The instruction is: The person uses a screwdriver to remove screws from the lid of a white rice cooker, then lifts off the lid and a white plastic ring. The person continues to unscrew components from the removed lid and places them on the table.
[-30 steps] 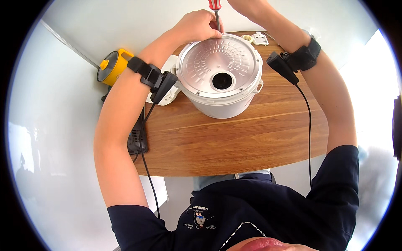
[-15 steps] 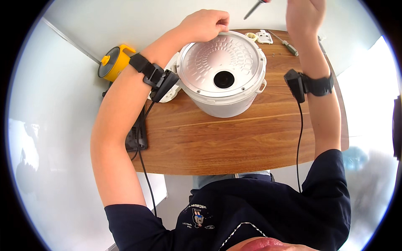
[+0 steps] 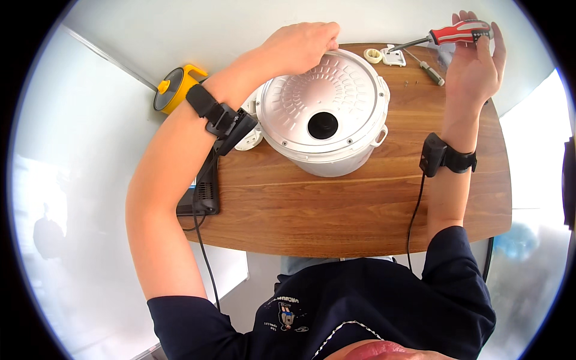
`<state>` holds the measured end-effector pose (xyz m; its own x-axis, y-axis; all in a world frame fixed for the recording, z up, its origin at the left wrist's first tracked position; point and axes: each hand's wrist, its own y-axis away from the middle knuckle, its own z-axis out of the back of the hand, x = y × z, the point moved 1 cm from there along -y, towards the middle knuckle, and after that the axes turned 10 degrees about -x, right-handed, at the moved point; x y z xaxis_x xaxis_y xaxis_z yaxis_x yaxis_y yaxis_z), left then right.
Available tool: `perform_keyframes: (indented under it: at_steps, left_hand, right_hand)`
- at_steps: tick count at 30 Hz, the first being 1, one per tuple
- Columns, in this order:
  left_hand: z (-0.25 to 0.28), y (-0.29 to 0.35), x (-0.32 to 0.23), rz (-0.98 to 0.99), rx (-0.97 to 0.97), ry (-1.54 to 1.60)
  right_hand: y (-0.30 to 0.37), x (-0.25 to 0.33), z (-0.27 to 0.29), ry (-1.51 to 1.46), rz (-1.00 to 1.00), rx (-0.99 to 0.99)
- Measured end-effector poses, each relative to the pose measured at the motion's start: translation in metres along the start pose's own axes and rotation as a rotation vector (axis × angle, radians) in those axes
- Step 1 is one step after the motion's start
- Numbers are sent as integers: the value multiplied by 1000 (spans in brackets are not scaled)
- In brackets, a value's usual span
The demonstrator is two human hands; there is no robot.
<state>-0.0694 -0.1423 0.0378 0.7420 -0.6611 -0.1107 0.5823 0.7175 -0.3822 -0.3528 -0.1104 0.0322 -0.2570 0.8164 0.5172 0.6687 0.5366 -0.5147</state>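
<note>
A round white appliance that looks like a rice cooker (image 3: 327,165) stands on the table, its silver embossed metal top (image 3: 300,96) facing up. That top has a dark round hole (image 3: 323,125) near its front, with small screws around the rim. At the far rim, my left hand (image 3: 303,47) is closed, fingers curled down; whatever they grip is hidden. Up at the right, clear of the cooker, my right hand (image 3: 474,72) holds a red-handled screwdriver (image 3: 459,33) between thumb and fingers, palm turned up, the shaft pointing left.
Behind the cooker lie a roll of tape (image 3: 372,56), a white plastic part (image 3: 394,56), a second screwdriver (image 3: 431,73) and tiny screws (image 3: 407,83). At the left are a yellow lidded pot (image 3: 174,90), a black device (image 3: 207,198) and another white part (image 3: 249,140). Cables hang from both wrist straps.
My right hand has come lower and turned palm up, bringing the screwdriver fully into view. My left hand stays at the cooker's far rim. The whole view has shifted slightly.
</note>
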Motion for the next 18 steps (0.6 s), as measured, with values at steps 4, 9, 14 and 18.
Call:
perform_keyframes:
  at_steps: [4, 9, 14, 18]
  left_hand:
    - [2, 3, -1, -92, 0, -122]
    - [0, 1, -5, -124, 1, -175]
    - [-1, 3, -4, -144, 0, -246]
    - [-2, 2, -1, -226, -21, -287]
  right_hand:
    - [-12, 0, 1, -133, -183, -201]
    - [-21, -6, 13, -130, -121, -198]
    - [-24, -27, 23, -175, -190, -201]
    - [-22, -24, 16, -157, -201, -196]
